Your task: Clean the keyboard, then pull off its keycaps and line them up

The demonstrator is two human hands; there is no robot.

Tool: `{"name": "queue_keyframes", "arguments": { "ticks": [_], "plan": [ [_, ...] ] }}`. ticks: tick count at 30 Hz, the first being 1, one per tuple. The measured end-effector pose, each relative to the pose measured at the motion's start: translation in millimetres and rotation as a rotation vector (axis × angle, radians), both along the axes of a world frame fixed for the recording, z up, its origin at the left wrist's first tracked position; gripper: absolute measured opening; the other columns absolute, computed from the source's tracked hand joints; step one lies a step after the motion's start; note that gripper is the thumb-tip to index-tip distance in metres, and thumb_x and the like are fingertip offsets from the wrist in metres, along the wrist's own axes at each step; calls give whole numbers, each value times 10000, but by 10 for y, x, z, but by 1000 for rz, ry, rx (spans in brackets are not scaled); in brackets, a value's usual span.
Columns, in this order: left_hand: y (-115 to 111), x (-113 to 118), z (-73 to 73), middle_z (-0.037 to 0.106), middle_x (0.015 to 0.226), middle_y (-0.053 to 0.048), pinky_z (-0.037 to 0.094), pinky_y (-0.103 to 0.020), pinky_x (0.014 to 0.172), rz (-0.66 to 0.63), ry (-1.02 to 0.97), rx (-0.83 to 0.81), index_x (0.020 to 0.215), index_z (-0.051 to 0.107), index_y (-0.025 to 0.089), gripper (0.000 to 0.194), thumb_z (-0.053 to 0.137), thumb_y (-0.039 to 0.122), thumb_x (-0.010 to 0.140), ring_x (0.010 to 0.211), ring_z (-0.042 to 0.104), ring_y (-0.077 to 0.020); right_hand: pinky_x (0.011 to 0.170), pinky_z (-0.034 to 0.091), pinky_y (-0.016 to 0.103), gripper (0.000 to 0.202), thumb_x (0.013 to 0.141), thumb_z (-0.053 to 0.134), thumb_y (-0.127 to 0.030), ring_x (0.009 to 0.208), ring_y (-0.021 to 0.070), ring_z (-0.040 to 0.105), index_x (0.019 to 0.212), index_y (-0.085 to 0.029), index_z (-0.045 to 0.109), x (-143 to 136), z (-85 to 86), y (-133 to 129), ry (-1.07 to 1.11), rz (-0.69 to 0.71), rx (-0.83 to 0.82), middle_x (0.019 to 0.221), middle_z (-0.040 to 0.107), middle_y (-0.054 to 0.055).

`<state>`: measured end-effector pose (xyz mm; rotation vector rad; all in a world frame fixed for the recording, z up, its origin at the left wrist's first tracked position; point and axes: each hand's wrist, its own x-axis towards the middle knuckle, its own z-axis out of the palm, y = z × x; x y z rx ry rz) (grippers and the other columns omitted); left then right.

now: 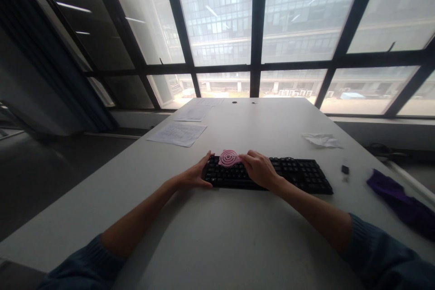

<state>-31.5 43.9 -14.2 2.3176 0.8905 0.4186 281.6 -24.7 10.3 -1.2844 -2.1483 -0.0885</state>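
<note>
A black keyboard (299, 174) lies across the white table in front of me. My left hand (193, 176) grips its left end, the thumb at the near edge and the fingers at the far edge. In my right hand (260, 167) is the handle of a pink hairbrush (229, 158) with a round, spiral-patterned head. The brush head is over the left part of the keys, bristles facing down. Whether the bristle tips touch the keys I cannot tell. My right hand and wrist cover the keyboard's middle.
Printed paper sheets (178, 133) lie at the table's left side. To the right are a crumpled white tissue (322, 140), a small dark object with a light end (345, 170) and a purple cloth (401, 199). Tall windows (217, 13) stand beyond the table's far edge.
</note>
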Motion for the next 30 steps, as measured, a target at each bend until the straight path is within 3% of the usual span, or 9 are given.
{"name": "queue_keyframes", "arguments": {
  "ticks": [13,30],
  "plan": [
    [-9,1,-6,104,1637,-212,94,-558,1224,-1,-26,-14,1578,-101,197,1347,856,470,670,1512,118,-370,663,386,256,276,1027,443,-257,761,153,594,1156,-235,686,-15,-21,-13,-1,98,-42,889,647,50],
    [2,-8,-10,101,1637,-215,99,-549,1225,-1,-9,-9,1578,-104,183,1346,850,479,675,1513,112,-368,694,407,264,239,988,513,-245,792,167,604,1108,-238,720,145,68,113,52,24,-44,881,653,48]
  ]
}}
